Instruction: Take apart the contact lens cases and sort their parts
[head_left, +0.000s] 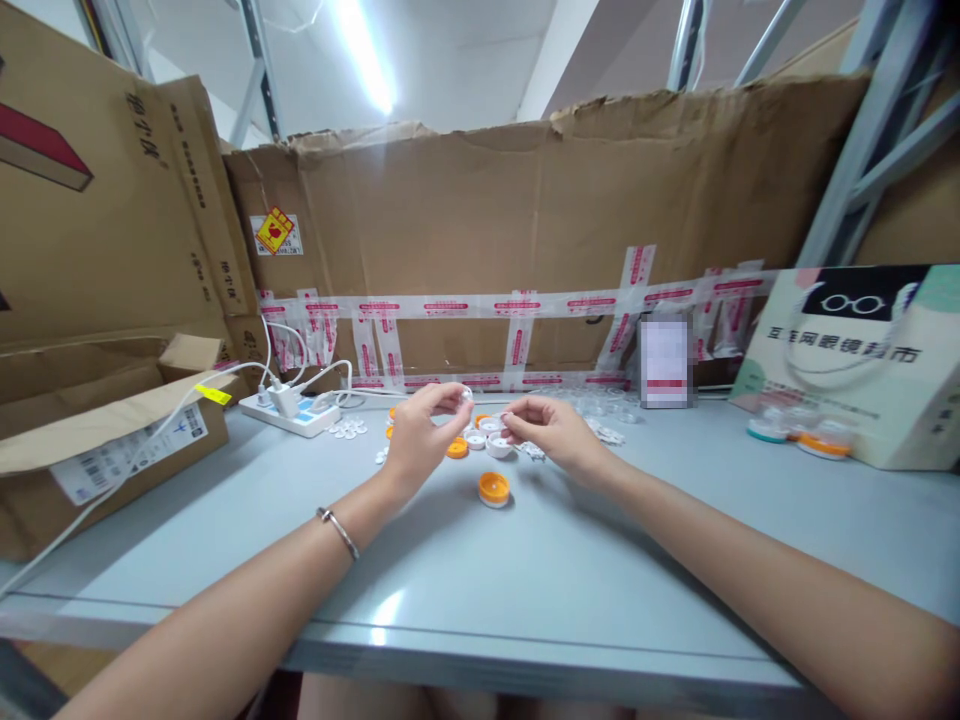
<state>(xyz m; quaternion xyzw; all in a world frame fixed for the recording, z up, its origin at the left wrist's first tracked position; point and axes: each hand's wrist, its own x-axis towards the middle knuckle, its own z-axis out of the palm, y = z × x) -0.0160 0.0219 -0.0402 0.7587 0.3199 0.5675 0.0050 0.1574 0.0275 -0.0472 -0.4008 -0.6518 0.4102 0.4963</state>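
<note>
My left hand (421,432) is raised over the grey table, thumb and forefinger closed on a small whitish round piece (466,394). To its right, my right hand (556,432) is pinched, its fingertips just above the white round cups (499,446); whatever they hold is too small to name. Between the hands lie several white and orange round parts, among them an orange ring (457,448). Nearer to me stands a round cap (493,489), orange above and white below. Small white pieces (533,452) lie by my right hand, partly hidden under it.
A power strip (289,412) with plugged cables and small white discs (347,429) are at the left, beside an open cardboard box (112,450). Clear cups (600,403) and a phone-like screen (666,360) stand behind. At right is a paper bag (847,370) with round containers (823,440).
</note>
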